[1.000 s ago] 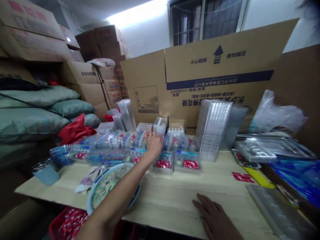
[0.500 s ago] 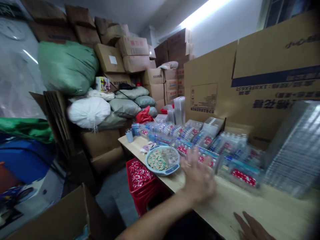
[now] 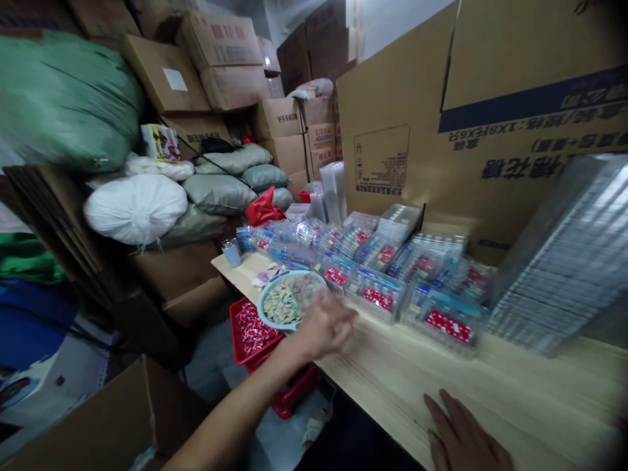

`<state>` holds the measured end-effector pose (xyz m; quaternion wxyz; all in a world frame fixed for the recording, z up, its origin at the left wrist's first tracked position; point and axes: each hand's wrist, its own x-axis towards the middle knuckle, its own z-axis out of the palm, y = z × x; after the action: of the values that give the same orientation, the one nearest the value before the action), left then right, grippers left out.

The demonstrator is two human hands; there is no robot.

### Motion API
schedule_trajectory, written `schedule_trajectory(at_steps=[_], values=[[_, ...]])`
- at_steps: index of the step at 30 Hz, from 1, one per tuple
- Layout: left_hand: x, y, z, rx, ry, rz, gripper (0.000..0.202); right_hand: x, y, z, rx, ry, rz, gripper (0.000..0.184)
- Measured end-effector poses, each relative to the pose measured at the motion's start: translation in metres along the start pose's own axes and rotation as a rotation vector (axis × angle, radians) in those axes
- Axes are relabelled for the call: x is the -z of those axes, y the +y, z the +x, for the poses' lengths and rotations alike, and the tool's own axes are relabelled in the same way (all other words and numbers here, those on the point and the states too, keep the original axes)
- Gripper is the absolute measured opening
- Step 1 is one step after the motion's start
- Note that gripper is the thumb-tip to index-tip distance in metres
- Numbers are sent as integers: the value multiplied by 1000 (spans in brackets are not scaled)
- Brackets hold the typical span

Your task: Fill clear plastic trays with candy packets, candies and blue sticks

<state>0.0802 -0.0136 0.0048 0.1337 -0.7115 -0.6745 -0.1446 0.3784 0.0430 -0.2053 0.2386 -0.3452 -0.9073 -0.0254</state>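
Note:
My left hand (image 3: 328,328) is over the right rim of a light blue basin (image 3: 261,313), its fingers curled and partly blurred. Whatever may be in its fingers is hidden. Small green-and-tan packets (image 3: 282,302) fill the basin's left part, and clear-wrapped pieces (image 3: 308,286) lie in its right part. My right hand (image 3: 464,432) rests on the wooden table (image 3: 387,366) with fingers stretched out, holding nothing. Behind both hands stand clear plastic boxes (image 3: 377,296) with red dotted packets and blue items inside.
A tall stack of clear plastic trays (image 3: 559,261) leans at the right. Below the table's left edge sits a red crate (image 3: 240,350) of red packets. A blue can (image 3: 231,254) stands at the far corner. An open carton (image 3: 98,418) is at lower left; cardboard (image 3: 392,131) walls the back.
My left hand has gone from spread fingers beside the basin to curled fingers at its rim. My right hand stays flat on the table, showing more. The whole view has shifted.

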Motion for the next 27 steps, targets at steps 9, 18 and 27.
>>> schedule_trajectory(at_steps=[9, 18, 27], values=[[-23, -48, -27, 388, 172, -109, 33, 25, -10, 6, -39, -3, -15, 45], [-29, -134, 6, 919, 4, -13, 85, 13, -2, 15, -125, -12, -40, 44], [-51, -155, 3, 745, -54, -252, 67, 6, -92, 119, 10, 66, 223, 41]])
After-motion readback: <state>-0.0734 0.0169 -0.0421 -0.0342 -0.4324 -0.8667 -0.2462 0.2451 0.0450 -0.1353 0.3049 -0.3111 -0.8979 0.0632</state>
